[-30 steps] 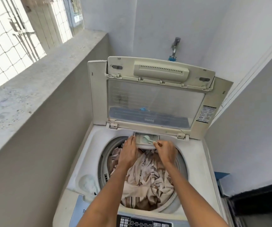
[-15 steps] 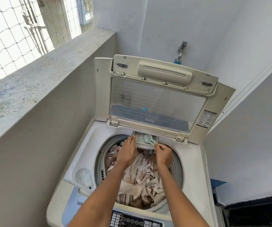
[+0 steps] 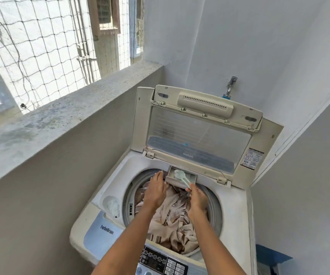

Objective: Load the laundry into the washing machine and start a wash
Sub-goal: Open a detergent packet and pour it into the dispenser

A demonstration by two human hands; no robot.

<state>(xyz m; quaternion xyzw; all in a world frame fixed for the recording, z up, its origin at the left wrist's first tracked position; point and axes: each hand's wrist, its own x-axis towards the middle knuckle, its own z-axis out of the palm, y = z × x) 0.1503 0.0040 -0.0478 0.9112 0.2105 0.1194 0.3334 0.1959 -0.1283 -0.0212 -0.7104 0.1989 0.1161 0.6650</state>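
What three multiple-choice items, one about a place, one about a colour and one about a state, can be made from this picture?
1. Where is the scoop?
A. in the detergent drawer
B. on the ledge
C. on the control panel

2. What colour is the laundry?
A. dark blue
B. beige with brown stripes
C. bright red

3. How does the lid stand?
A. shut
B. taken off
C. raised open

Answers: 1 A, its bowl lies in the drawer while the right hand holds the handle; 2 B, striped beige cloth fills the drum; 3 C, it stands upright behind the drum.
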